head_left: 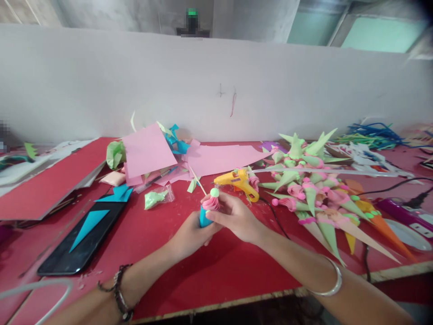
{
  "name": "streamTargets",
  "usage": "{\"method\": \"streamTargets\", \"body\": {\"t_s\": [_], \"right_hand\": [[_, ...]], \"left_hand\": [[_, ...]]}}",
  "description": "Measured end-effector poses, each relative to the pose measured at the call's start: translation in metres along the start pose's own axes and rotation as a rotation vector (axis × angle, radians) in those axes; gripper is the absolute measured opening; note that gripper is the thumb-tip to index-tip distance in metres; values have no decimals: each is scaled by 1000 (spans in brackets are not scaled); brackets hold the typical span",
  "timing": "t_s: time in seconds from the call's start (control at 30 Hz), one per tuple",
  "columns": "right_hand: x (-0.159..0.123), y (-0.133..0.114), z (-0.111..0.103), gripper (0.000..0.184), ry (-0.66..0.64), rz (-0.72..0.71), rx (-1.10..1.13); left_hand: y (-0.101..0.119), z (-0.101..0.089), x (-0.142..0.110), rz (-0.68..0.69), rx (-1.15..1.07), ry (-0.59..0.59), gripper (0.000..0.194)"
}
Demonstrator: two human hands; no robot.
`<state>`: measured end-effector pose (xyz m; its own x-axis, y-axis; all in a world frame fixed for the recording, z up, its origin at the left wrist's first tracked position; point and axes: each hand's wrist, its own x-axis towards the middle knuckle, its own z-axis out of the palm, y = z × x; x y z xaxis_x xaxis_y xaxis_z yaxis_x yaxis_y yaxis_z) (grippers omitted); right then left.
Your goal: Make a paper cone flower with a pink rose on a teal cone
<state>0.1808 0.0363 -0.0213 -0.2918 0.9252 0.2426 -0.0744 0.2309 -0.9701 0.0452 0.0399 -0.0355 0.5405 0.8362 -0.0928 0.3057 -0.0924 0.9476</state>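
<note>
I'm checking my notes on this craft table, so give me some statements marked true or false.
1. The left hand holds the blue cone. True.
2. The right hand grips the yellow glue gun. False: that hand is at the pink swirl.
3. A pale green ball tops the swirl. True.
4. The silver bangle is on the left arm. False: it is on the right arm.
5. A blue paper triangle lies on the black phone. True.

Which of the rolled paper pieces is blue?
The blue roll topped with a pink swirl, between the left hand and right hand; the cones piled at the right show green, peach, yellow or orange.
</note>
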Motion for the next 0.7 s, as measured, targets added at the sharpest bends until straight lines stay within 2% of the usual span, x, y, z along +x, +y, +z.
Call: {"method": "streamTargets", "body": {"t_s": [0.13, 0.33, 0.5, 0.7], "right_hand": [[-1, -1, 1, 20, 4, 31, 12], [-1, 1, -2, 47, -101, 70, 95], [0, -4, -4, 32, -144, 29, 77], [0, -4, -4, 26, -107, 20, 46]], "left_hand": [[0, 0, 0, -20, -6, 0, 35], [1, -2, 0, -37, -124, -25, 34], [1, -2, -2, -88, -204, -35, 39], [2, -1, -2, -79, -166, -19, 40]]}}
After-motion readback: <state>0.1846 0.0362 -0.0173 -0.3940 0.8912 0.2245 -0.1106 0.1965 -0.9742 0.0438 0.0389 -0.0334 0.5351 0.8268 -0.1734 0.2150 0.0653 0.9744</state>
